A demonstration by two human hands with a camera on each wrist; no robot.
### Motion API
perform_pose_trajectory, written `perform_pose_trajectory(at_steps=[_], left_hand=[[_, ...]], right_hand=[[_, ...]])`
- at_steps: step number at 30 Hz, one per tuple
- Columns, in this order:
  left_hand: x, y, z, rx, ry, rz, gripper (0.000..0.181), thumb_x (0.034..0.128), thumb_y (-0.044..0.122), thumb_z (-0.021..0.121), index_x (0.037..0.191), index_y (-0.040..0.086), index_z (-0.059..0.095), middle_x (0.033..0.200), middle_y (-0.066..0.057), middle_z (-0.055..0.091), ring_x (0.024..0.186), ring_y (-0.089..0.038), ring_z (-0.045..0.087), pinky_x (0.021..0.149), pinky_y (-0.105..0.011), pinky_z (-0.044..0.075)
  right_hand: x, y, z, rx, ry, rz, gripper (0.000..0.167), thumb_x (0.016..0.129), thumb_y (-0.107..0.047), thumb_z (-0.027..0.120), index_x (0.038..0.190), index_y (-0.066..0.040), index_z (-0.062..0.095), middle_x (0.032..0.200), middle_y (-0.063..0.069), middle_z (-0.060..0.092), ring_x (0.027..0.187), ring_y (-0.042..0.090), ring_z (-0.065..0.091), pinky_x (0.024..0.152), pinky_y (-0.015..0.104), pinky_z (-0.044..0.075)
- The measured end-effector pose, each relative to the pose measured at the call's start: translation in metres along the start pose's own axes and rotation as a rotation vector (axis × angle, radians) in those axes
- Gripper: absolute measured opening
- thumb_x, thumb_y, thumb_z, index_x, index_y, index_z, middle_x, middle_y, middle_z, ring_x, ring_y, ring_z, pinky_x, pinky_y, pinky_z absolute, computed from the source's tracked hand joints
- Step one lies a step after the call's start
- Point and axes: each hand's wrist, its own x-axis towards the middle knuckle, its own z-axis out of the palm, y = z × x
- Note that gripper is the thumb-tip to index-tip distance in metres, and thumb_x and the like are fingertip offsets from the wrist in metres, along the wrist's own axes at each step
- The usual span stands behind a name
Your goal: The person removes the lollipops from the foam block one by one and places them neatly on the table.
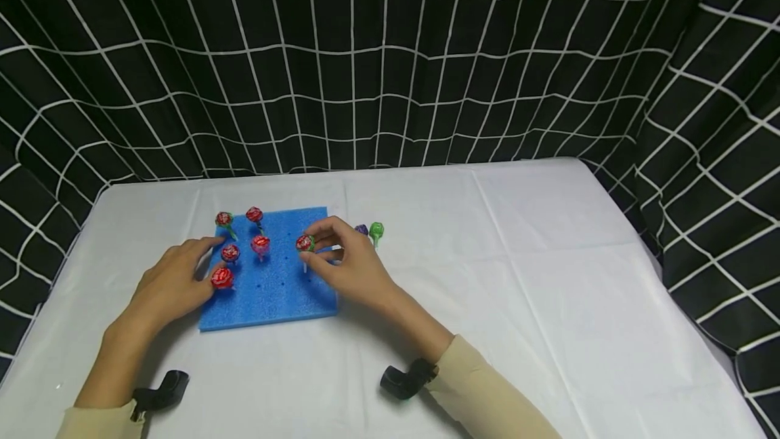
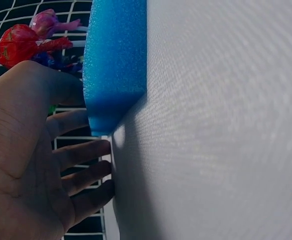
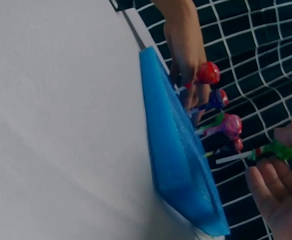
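Note:
In the head view, my right hand (image 1: pixel 350 263) pinches a lollipop (image 1: pixel 305 243) with a red and green wrapper between thumb and fingers. It hangs over the right half of a blue foam board (image 1: pixel 286 300). In the right wrist view, its white stick (image 3: pixel 230 158) stands clear of the foam. My left hand (image 1: pixel 177 283) touches the board's left edge, its fingers spread and fairly straight in the left wrist view. Several wrapped lollipops stand in the left part of the board, among them a red one (image 1: pixel 222 278) near the left thumb and a pink-red one (image 1: pixel 260 244).
Small holes (image 1: pixel 282 284) dot the foam. Beyond the right hand are a green lollipop (image 1: pixel 376 230) and a purple one (image 1: pixel 361 229), partly hidden. A white cloth (image 1: pixel 518 290) covers the table, and a black curtain with white grid lines (image 1: pixel 390 73) surrounds it.

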Motion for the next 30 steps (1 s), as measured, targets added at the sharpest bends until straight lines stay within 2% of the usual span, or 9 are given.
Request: perform_pose_trajectory(at_steps=[8,17,22,27,30], left_hand=[[-0.002,0.002,0.002,-0.009,-0.011,-0.001,0.068,0.094,0.025,0.063,0.157,0.006,0.046,0.159,-0.033,0.045,0.145,-0.059,0.039,0.107,-0.086,0.035],[-0.003,0.002,0.0,-0.004,0.003,0.001,0.067,0.095,0.026,0.064,0.157,0.006,0.047,0.157,-0.033,0.046,0.144,-0.059,0.04,0.107,-0.085,0.037],[-0.003,0.001,0.001,-0.007,0.005,0.002,0.068,0.0943,0.025,0.065,0.157,0.005,0.046,0.156,-0.033,0.048,0.143,-0.059,0.041,0.106,-0.084,0.038],[-0.002,0.001,0.001,-0.003,-0.001,-0.004,0.069,0.0928,0.023,0.065,0.157,0.005,0.046,0.157,-0.033,0.046,0.143,-0.059,0.04,0.106,-0.085,0.037],[-0.001,0.001,0.001,-0.004,-0.004,-0.008,0.07,0.0917,0.022,0.065,0.157,0.006,0.045,0.158,-0.033,0.045,0.144,-0.059,0.039,0.106,-0.086,0.036]], right_hand=[[-0.003,0.006,-0.007,0.003,0.019,0.009,0.03,0.096,-0.006,0.075,0.124,-0.004,0.063,0.119,0.015,0.074,0.107,0.027,0.074,0.095,0.034,0.065],[-0.003,0.01,-0.014,0.011,0.023,0.017,0.03,0.096,-0.002,0.074,0.124,-0.002,0.064,0.119,0.017,0.074,0.103,0.03,0.074,0.091,0.036,0.066],[-0.004,0.013,-0.02,0.035,0.04,0.022,0.031,0.096,-0.003,0.073,0.125,-0.001,0.063,0.118,0.018,0.075,0.102,0.033,0.075,0.087,0.031,0.066],[-0.004,0.015,-0.029,0.043,0.079,0.028,0.034,0.097,-0.001,0.072,0.129,0.0,0.061,0.119,0.018,0.071,0.099,0.024,0.074,0.083,0.025,0.064],[-0.003,0.015,-0.035,0.034,0.098,0.034,0.034,0.096,-0.001,0.072,0.128,0.0,0.061,0.121,0.018,0.07,0.097,0.018,0.072,0.084,0.027,0.064]])
